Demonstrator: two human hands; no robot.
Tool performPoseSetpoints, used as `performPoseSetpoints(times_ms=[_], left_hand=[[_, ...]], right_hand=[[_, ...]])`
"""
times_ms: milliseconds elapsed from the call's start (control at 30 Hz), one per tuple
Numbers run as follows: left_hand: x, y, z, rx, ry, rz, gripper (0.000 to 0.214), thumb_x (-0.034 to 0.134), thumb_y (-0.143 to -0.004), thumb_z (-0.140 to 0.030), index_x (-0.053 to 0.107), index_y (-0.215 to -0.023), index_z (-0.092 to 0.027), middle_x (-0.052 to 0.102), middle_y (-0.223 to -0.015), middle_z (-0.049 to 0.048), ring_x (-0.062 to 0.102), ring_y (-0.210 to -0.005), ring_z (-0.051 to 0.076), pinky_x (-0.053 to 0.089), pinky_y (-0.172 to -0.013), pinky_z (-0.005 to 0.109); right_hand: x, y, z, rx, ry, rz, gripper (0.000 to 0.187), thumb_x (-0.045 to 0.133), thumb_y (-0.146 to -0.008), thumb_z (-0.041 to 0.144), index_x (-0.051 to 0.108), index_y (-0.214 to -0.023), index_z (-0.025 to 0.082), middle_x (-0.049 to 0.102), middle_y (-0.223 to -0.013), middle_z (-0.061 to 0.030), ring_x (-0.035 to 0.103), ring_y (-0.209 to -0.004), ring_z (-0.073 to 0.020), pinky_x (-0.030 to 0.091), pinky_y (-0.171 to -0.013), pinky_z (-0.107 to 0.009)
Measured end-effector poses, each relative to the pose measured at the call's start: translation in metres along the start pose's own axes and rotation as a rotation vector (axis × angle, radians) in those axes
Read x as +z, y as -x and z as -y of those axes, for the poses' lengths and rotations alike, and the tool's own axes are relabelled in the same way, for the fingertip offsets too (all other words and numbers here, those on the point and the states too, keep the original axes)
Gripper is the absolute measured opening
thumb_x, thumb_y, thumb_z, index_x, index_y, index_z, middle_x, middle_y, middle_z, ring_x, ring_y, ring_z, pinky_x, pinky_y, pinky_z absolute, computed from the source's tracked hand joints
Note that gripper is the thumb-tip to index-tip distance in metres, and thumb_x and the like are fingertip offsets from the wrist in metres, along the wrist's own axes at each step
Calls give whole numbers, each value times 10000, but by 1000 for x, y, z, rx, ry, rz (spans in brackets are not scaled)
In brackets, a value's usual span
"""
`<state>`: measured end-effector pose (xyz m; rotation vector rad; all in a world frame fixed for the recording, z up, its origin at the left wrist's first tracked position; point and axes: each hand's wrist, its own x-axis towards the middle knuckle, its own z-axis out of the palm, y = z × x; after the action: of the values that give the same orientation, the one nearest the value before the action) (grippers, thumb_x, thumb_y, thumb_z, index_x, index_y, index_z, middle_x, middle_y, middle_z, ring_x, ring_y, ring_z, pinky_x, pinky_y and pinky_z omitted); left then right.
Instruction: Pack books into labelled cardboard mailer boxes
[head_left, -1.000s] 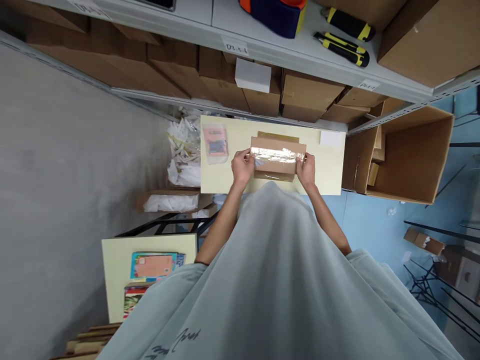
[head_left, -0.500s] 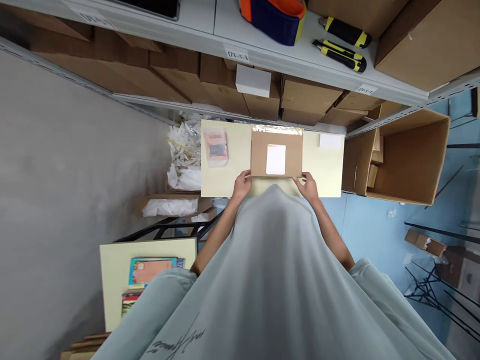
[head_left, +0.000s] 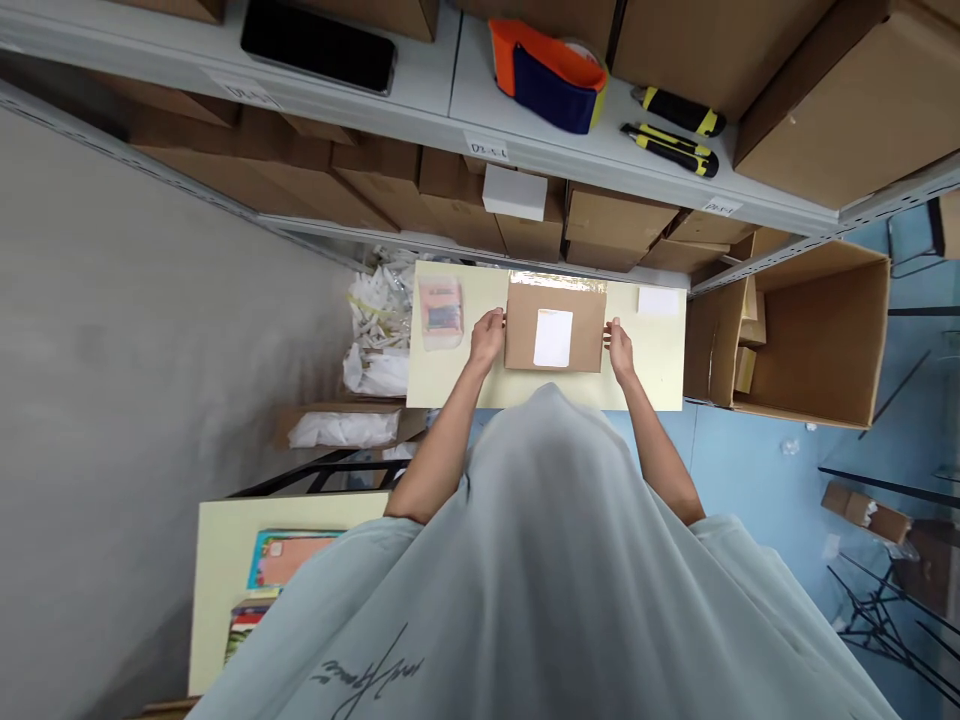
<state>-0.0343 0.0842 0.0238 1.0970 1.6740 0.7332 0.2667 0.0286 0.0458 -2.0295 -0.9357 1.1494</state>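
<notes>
A small brown cardboard box [head_left: 521,335] with a white label on top lies on a pale yellow table [head_left: 660,370]. Shiny tape runs along its far edge. My left hand [head_left: 487,337] holds the box's left side and my right hand [head_left: 620,348] holds its right side, fingers curled against the cardboard. A wrapped orange packet [head_left: 441,312] lies on the table to the left of the box. A white slip [head_left: 658,301] lies at the table's far right corner.
A metal shelf above carries a black phone [head_left: 317,46], an orange and blue tape dispenser [head_left: 547,72] and two yellow-black utility knives [head_left: 671,135]. Cardboard boxes fill the lower shelf. A large open carton [head_left: 817,340] stands at the right. White packing scraps [head_left: 379,320] lie left. A second table [head_left: 217,560] holds books.
The box was tilted up with its taped side facing me. It was then turned label side up and set flat on the table, with both hands shifting to its sides.
</notes>
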Motion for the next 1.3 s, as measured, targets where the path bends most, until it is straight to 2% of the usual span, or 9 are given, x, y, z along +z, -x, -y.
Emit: performPoseSetpoints(times_ms=[167, 433, 633, 767, 900, 1033, 1133, 1200, 1300], left_hand=[[-15, 33, -5, -48, 181, -55, 719, 389, -1138, -729, 782, -1328, -158, 806, -1431, 208, 780, -1276, 279, 619, -1037, 386], [-29, 74, 20, -203, 159, -9, 814, 393, -1128, -784, 749, -1506, -158, 779, -1510, 220, 774, -1157, 287, 649, -908, 394], [-25, 67, 13, -135, 72, 41, 768, 864, -953, -583, 660, -1577, -183, 697, -1624, 235, 661, -1521, 383, 591, -1212, 512], [-10, 52, -9, 36, -180, 48, 1062, 1028, -780, -349, 530, -1701, -171, 534, -1772, 258, 500, -1677, 434, 443, -1385, 581], [1, 45, -27, 134, -397, 47, 1148, 1043, -712, -184, 497, -1722, -150, 442, -1827, 276, 390, -1739, 470, 314, -1463, 592], [-19, 49, -26, 118, -351, -17, 887, 1002, -781, -228, 633, -1584, -149, 601, -1697, 244, 531, -1648, 424, 406, -1412, 541], [-46, 54, -16, 43, -288, -76, 384, 903, -903, -339, 799, -1234, -174, 765, -1459, 189, 699, -1449, 382, 526, -1286, 518], [-61, 57, -9, 22, -286, -111, 148, 817, -963, -349, 813, -999, -206, 813, -1344, 155, 746, -1355, 368, 542, -1247, 520], [-73, 59, -3, 71, -303, -164, 113, 788, -955, -306, 790, -867, -235, 829, -1288, 125, 751, -1329, 366, 516, -1270, 536]], right_hand=[[-14, 35, 3, -123, -89, -61, 1054, 142, -1077, 925, 718, -1547, 178, 766, -1550, -212, 752, -1278, -307, 641, -1049, -482], [-20, 71, -22, -45, -46, -21, 1114, 138, -1028, 974, 775, -1440, 158, 797, -1487, -242, 760, -1280, -330, 637, -1037, -496], [-21, 63, -25, -83, 73, -15, 1011, 540, -934, 980, 712, -1480, 146, 742, -1550, -260, 712, -1391, -366, 625, -1140, -544], [-12, 51, -2, -176, 294, 5, 1009, 888, -871, 701, 568, -1648, 142, 565, -1743, -264, 527, -1625, -402, 506, -1325, -584], [4, 47, 23, -198, 477, 41, 927, 965, -852, 392, 563, -1633, 95, 466, -1798, -296, 417, -1694, -433, 426, -1388, -584], [-4, 59, 30, -212, 425, -25, 531, 879, -911, 344, 720, -1389, 173, 665, -1592, -235, 566, -1535, -397, 519, -1274, -565], [-27, 73, 29, -165, 366, -91, 214, 789, -961, 409, 770, -1057, 219, 801, -1304, -172, 700, -1303, -361, 570, -1152, -519], [-42, 79, 29, -100, 359, -128, 190, 694, -997, 397, 742, -923, 229, 835, -1155, -145, 751, -1145, -327, 579, -1069, -477], [-56, 84, 32, -11, 388, -181, 210, 648, -989, 384, 712, -859, 232, 850, -1056, -130, 765, -1007, -304, 570, -967, -438]])
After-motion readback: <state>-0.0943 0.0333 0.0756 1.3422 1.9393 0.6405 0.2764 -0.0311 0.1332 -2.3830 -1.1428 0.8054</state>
